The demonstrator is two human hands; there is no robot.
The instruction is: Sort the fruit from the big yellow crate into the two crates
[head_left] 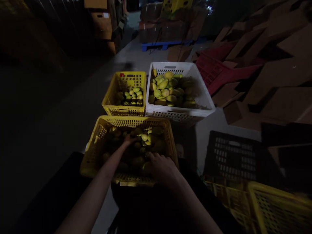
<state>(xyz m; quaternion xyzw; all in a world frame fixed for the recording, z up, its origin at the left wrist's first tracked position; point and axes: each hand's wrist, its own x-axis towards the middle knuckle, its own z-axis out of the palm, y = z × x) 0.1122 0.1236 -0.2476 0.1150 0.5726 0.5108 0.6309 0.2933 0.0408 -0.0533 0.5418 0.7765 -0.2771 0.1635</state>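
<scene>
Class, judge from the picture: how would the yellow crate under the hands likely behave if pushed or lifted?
The crate is probably heavy, with so much fruit inside. Its straight walls suggest stiffness. The loose, rounded fruit may roll if it tilts.

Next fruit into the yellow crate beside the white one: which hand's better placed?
Probably the left hand: it reaches farther forward in the near crate, closer to that yellow crate. The right hand sits farther back. Too dark to tell either grip.

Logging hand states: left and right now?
Left hand: at the fruit in the near yellow crate; too dark to tell its grip.
Right hand: over the same crate; grip cannot be told.
</scene>
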